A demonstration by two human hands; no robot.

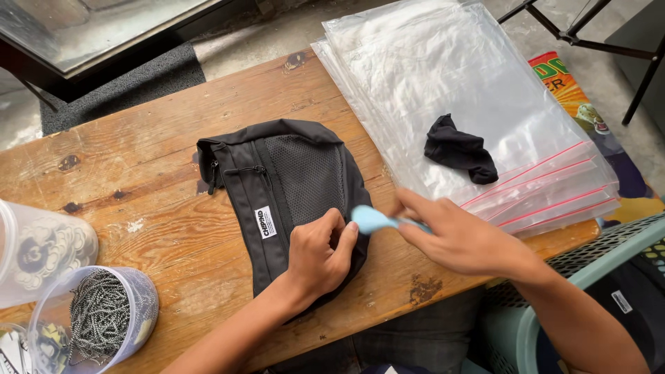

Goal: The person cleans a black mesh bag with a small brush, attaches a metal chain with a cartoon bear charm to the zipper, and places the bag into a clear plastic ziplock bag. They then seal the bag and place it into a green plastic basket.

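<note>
A black sling bag (pixel 284 187) with a mesh front panel lay at the centre of the wooden table (pixel 138 138). The left hand (pixel 320 257) rested on the bag's lower right edge, fingers curled and pinching the fabric. Just right of it, the right hand (pixel 454 237) gripped a pale blue tool (pixel 374 219) between thumb and fingers, its rounded tip touching the bag beside the left fingertips. A stack of clear zip bags (pixel 457 90) filled the upper right, a black cloth piece (pixel 460 150) on top. A tub of metal ball chains (pixel 100 318) stood at lower left.
</note>
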